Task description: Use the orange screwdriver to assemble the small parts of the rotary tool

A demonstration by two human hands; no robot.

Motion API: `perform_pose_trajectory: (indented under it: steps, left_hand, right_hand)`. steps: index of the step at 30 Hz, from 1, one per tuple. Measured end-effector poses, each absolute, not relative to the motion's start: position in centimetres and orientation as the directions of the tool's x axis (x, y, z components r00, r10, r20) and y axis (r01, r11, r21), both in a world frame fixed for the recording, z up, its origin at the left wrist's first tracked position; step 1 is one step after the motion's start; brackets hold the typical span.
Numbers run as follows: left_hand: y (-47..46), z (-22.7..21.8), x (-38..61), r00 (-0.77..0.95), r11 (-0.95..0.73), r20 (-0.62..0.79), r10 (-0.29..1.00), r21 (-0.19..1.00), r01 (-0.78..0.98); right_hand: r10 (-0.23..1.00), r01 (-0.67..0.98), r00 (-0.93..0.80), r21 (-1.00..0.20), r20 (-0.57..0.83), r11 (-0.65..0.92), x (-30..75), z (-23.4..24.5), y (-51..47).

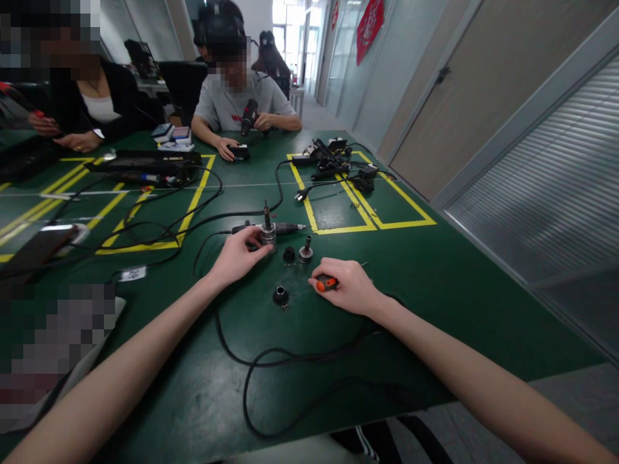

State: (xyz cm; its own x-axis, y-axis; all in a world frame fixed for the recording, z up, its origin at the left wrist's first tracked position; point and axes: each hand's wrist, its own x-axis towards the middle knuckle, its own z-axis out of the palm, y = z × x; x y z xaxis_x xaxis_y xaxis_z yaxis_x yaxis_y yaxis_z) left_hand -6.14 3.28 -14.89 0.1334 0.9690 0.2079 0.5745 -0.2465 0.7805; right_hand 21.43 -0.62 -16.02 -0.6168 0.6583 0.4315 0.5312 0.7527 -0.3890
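Note:
My left hand (242, 252) has thumb and fingers closed around a metal cylinder with a thin upright shaft (267, 231), held upright over the green table. In my right hand (349, 285) is a screwdriver with an orange and black handle (327, 283). Its handle end points left, and a bit of thin shank shows past the far side of the hand. Between the hands stand a small black round part (289, 254) and a metal part with a short stem (305, 251). Nearer to me lies a black ring-shaped part (280, 296) with a metal collar.
A black corded pen-shaped tool (293, 227) lies just behind my left hand. Its cable (271, 366) loops across the green table (193, 386). Dark parts and cables (333, 161) sit in a yellow-taped area. Across the table, a person (242, 96) holds a power drill (249, 117).

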Motion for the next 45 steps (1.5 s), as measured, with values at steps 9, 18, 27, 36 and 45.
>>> perform_pose_trajectory:
  steps: [9, 18, 27, 36, 45]
  left_hand:
    - [-1.9, -13.4, -6.5, 0.198, -0.282, 0.203, 0.959, 0.749, 0.599]
    - [-3.6, -14.4, -4.3, 0.441, -0.458, 0.211, 0.872, 0.668, 0.586]
    - [0.9, -15.4, -5.7, 0.218, -0.388, 0.329, 0.919, 0.659, 0.644]
    - [-4.3, -14.0, -5.1, 0.616, -0.671, 0.305, 0.726, 0.508, 0.540]
    - [-3.8, -15.9, -5.2, 0.707, -0.747, 0.261, 0.657, 0.346, 0.567]
  right_hand:
    - [0.576, 0.463, -0.730, -0.354, 0.367, 0.812, 21.0, -16.2, -1.1]
    - [0.587, 0.486, -0.731, -0.339, 0.348, 0.806, 21.1, -16.3, -0.8]
    - [0.574, 0.473, -0.742, -0.337, 0.347, 0.814, 21.0, -16.2, -0.8]
    - [0.543, 0.448, -0.751, -0.315, 0.375, 0.837, 21.0, -16.2, -1.1]
    - [0.551, 0.454, -0.746, -0.320, 0.374, 0.832, 21.0, -16.1, -0.9]
